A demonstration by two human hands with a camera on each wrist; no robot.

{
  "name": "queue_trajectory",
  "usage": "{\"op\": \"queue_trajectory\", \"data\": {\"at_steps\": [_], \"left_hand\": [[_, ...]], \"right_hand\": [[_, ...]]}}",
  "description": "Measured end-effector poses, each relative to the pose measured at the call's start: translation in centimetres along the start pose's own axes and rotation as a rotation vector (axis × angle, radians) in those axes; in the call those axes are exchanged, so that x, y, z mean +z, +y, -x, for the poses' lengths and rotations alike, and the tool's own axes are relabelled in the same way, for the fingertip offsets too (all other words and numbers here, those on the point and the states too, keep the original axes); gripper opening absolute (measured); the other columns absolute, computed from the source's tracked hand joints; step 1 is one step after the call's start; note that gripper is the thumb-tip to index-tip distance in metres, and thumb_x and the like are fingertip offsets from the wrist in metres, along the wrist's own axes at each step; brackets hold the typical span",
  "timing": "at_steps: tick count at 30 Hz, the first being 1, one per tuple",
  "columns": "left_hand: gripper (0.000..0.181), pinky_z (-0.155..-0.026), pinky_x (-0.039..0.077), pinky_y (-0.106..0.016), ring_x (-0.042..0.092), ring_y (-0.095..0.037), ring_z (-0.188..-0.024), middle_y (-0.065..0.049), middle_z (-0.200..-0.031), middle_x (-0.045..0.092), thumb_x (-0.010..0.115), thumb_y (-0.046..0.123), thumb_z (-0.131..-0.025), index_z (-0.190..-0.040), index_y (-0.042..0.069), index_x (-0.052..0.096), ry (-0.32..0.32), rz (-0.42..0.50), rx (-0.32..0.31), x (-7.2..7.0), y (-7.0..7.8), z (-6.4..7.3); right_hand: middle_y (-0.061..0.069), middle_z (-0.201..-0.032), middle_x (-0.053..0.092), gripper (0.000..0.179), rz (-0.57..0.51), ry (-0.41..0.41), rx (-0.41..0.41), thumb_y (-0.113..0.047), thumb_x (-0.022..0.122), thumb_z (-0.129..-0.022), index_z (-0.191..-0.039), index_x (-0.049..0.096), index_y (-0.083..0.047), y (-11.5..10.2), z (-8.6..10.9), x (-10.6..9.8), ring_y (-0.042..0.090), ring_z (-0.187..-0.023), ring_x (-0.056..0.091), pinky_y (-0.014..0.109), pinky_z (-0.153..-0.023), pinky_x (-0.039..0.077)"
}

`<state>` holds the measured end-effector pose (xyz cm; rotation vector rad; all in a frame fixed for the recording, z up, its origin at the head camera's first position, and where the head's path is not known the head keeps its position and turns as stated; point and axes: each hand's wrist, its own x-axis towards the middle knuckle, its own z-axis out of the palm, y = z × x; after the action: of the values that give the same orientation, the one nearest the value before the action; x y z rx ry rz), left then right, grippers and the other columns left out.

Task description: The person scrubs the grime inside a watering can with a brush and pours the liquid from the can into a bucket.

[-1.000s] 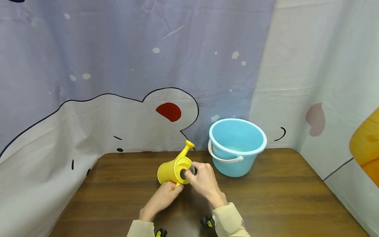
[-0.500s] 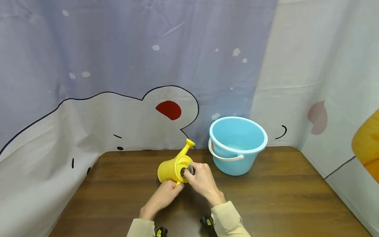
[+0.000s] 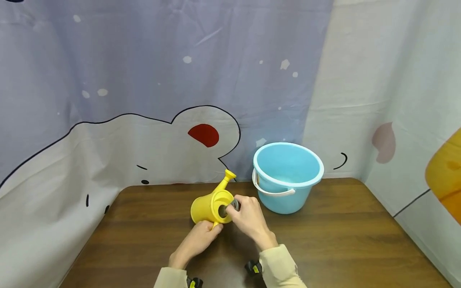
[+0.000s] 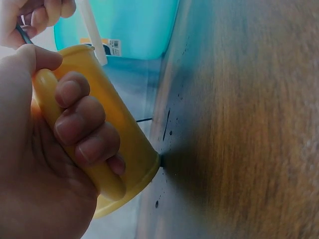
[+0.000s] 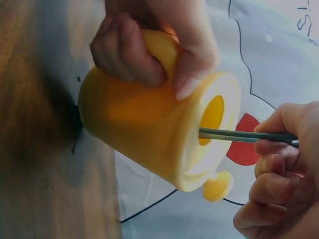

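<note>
A yellow watering can is held tilted over the wooden table, its open top turned towards my right hand. My left hand grips its handle, fingers curled round it and thumb near the rim. Between thumb and fingers my right hand pinches a thin, slim grey-green thing, which shows a rounded grey end in the head view. Its far end reaches into the can's opening, and the tip is hidden inside. I cannot tell its exact kind.
A light blue bucket with a white handle stands upright at the back right of the table. Behind the table hangs a printed curtain.
My right hand shifts very slightly, and the thin grey-green thing moves a little in and out at the can's opening. My left hand and the watering can stay nearly still.
</note>
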<state>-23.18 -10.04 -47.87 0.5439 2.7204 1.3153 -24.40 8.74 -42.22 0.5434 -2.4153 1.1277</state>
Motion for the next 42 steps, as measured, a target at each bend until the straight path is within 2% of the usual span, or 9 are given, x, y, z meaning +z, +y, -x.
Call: {"op": "queue_trajectory", "data": {"at_steps": [6, 15, 18, 21, 25, 29, 33, 38, 42], "left_hand": [[0.048, -0.043, 0.021, -0.023, 0.023, -0.004, -0.044, 0.013, -0.049, 0.03, 0.055, 0.034, -0.097, -0.055, 0.017, 0.039, 0.008, -0.005, 0.004, 0.0, -0.2, 0.1], [0.048, -0.043, 0.021, -0.023, 0.023, -0.005, -0.045, 0.012, -0.05, 0.029, 0.055, 0.034, -0.097, -0.055, 0.017, 0.039, 0.02, -0.015, 0.019, 0.1, -0.3, 0.0], [0.048, -0.043, 0.021, -0.023, 0.024, -0.004, -0.044, 0.012, -0.05, 0.03, 0.055, 0.035, -0.097, -0.055, 0.017, 0.039, 0.019, -0.01, 0.01, 0.0, -0.2, 0.1], [0.048, -0.043, 0.021, -0.023, 0.024, -0.005, -0.044, 0.012, -0.05, 0.03, 0.054, 0.036, -0.097, -0.056, 0.016, 0.04, 0.012, -0.003, 0.0, -0.1, -0.2, 0.0], [0.049, -0.043, 0.021, -0.023, 0.023, -0.005, -0.044, 0.012, -0.05, 0.03, 0.054, 0.036, -0.097, -0.055, 0.016, 0.04, 0.009, -0.002, -0.005, -0.1, -0.2, 0.0], [0.049, -0.043, 0.02, -0.023, 0.023, -0.004, -0.044, 0.012, -0.049, 0.029, 0.054, 0.035, -0.097, -0.055, 0.017, 0.04, -0.001, 0.002, -0.003, -0.1, -0.1, 0.1], [0.048, -0.043, 0.02, -0.023, 0.022, -0.003, -0.044, 0.013, -0.05, 0.029, 0.055, 0.035, -0.097, -0.055, 0.017, 0.04, 0.006, -0.004, 0.005, 0.0, -0.1, 0.0], [0.049, -0.043, 0.02, -0.024, 0.023, -0.004, -0.044, 0.012, -0.05, 0.03, 0.054, 0.037, -0.098, -0.055, 0.017, 0.04, 0.0, 0.003, 0.008, -0.1, -0.2, -0.1], [0.049, -0.043, 0.02, -0.023, 0.023, -0.005, -0.044, 0.011, -0.05, 0.03, 0.052, 0.037, -0.099, -0.055, 0.017, 0.04, -0.018, 0.01, 0.003, 0.0, -0.4, 0.0]], "right_hand": [[-0.013, -0.05, 0.025, 0.035, 0.026, -0.013, -0.001, -0.01, 0.065, -0.078, -0.057, 0.037, -0.018, -0.3, 0.0, -0.7, 0.002, -0.045, 0.027, 0.021, -0.044, 0.025], [-0.013, -0.05, 0.027, 0.038, 0.051, 0.006, -0.018, -0.014, 0.06, -0.09, -0.057, 0.04, -0.018, -0.4, -0.2, -1.0, 0.003, -0.046, 0.029, 0.022, -0.044, 0.027], [-0.013, -0.052, 0.038, 0.028, 0.061, -0.003, -0.034, -0.015, 0.06, -0.091, -0.063, 0.055, -0.017, -0.4, -0.3, -1.0, 0.004, -0.05, 0.038, 0.022, -0.048, 0.035], [-0.011, -0.063, 0.056, 0.015, 0.032, -0.023, -0.047, -0.015, 0.06, -0.093, -0.082, 0.071, -0.013, -0.5, -0.4, -1.1, 0.007, -0.058, 0.049, 0.023, -0.055, 0.043], [-0.007, -0.078, 0.067, 0.015, -0.029, -0.082, -0.041, -0.014, 0.059, -0.094, -0.097, 0.073, -0.009, -0.6, -0.3, -1.1, 0.008, -0.066, 0.054, 0.025, -0.063, 0.047], [-0.009, -0.071, 0.06, 0.011, -0.073, -0.163, -0.023, -0.014, 0.059, -0.094, -0.092, 0.07, -0.011, -0.7, -0.2, -1.2, 0.006, -0.061, 0.05, 0.025, -0.06, 0.045], [-0.004, -0.054, 0.054, 0.008, -0.182, -0.264, 0.03, -0.016, 0.06, -0.095, -0.09, 0.066, -0.012, -0.8, -0.2, -1.4, 0.01, -0.047, 0.052, 0.026, -0.049, 0.044], [0.003, -0.058, 0.061, 0.015, -0.321, -0.379, 0.083, -0.025, 0.07, -0.09, -0.095, 0.065, -0.012, -0.6, -0.2, -1.3, 0.019, -0.051, 0.062, 0.029, -0.05, 0.049], [0.0, -0.061, 0.062, 0.024, -0.343, -0.42, 0.091, -0.028, 0.072, -0.089, -0.102, 0.065, -0.009, -0.1, 0.0, -0.8, 0.022, -0.054, 0.063, 0.029, -0.05, 0.05]]}}
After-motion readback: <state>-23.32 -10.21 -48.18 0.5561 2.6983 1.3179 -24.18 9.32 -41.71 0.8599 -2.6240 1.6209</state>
